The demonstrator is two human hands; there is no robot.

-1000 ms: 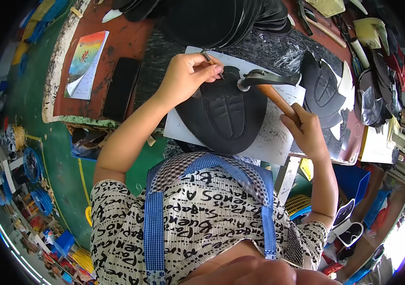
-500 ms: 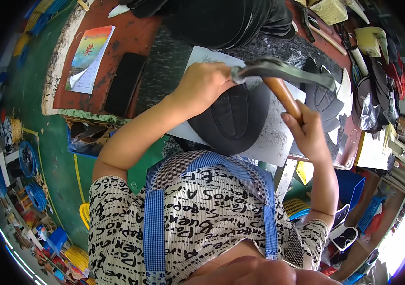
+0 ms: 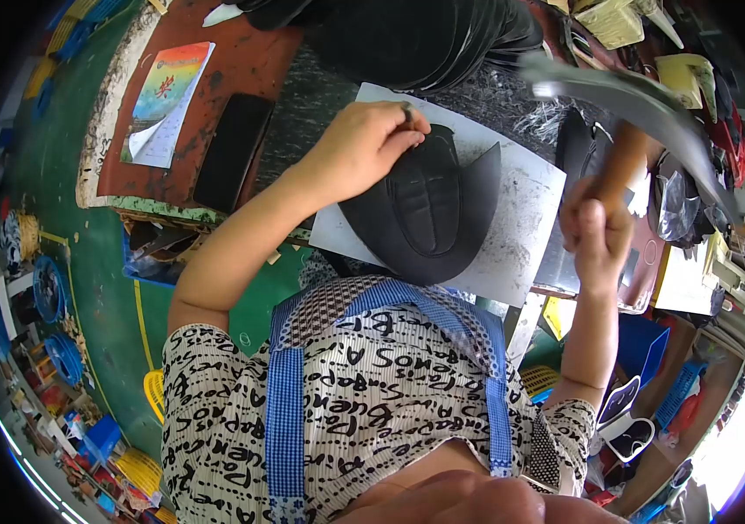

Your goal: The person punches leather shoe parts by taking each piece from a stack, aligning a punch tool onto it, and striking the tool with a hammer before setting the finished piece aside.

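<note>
A black shaped piece [image 3: 425,205] with stitched or pressed lines and a curved edge lies flat on a pale, speckled board [image 3: 512,218]. At its upper end my left hand [image 3: 359,148] is closed in a pinch. A small dark, round bit shows at the fingers, but what they hold is mostly hidden. To the right, my right hand [image 3: 598,231] grips the wooden handle of a hammer [image 3: 630,162]. The hammer's long, curved metal head is raised well away from the left hand and blurred by motion.
Stacked black pieces [image 3: 407,44] lie at the back of the table. A colourful booklet [image 3: 167,105] and a black flat case [image 3: 233,153] are on the left. Tools and pale yellow holders [image 3: 687,83] crowd the right side. A blue bin [image 3: 639,349] stands below right.
The hammer has swung up and right, away from my left hand, where its head was before. My left hand stays at the black piece's upper end, its fingers slightly shifted.
</note>
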